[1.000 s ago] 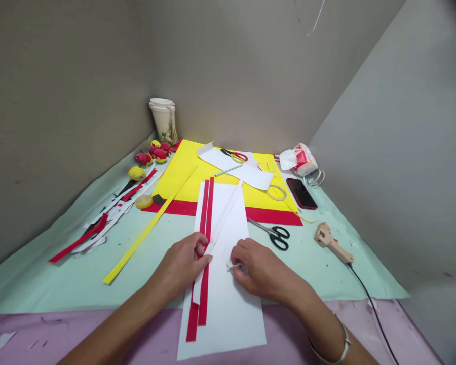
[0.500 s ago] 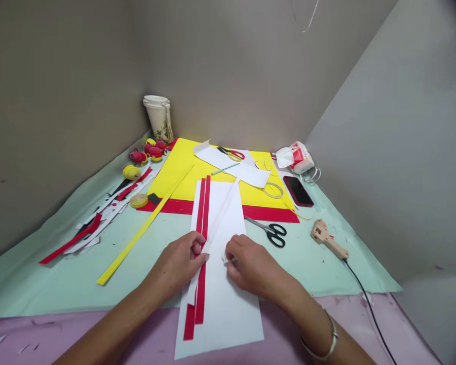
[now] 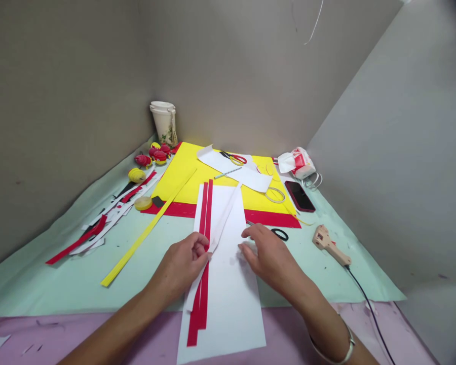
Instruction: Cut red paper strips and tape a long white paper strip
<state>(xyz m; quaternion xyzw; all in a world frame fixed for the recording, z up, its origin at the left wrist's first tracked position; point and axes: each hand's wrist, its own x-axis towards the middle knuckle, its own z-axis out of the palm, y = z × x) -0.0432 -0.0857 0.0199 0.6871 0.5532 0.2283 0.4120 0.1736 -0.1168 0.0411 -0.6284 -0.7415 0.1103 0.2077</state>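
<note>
A long white sheet (image 3: 228, 299) lies in front of me with two red strips (image 3: 202, 284) running along its left side. My left hand (image 3: 184, 263) pinches a thin white strip (image 3: 223, 215) that lies slanted across the red strips. My right hand (image 3: 268, 256) hovers over the sheet's right edge, fingers stretched and apart, with nothing visible in it. It covers most of the black-handled scissors (image 3: 279, 234) just beyond the sheet.
A yellow sheet (image 3: 186, 175) on red paper, a long yellow strip (image 3: 148, 233), white paper with red scissors (image 3: 233, 158), a tape ring (image 3: 275, 194), a phone (image 3: 299, 195), a glue gun (image 3: 329, 244) with cord, a cup (image 3: 163, 121), paper scraps at left. Walls close on both sides.
My right hand has opened and moved up and right, off the small white scrap it pinched, over the scissors. The left hand keeps its pinch on the white strip.
</note>
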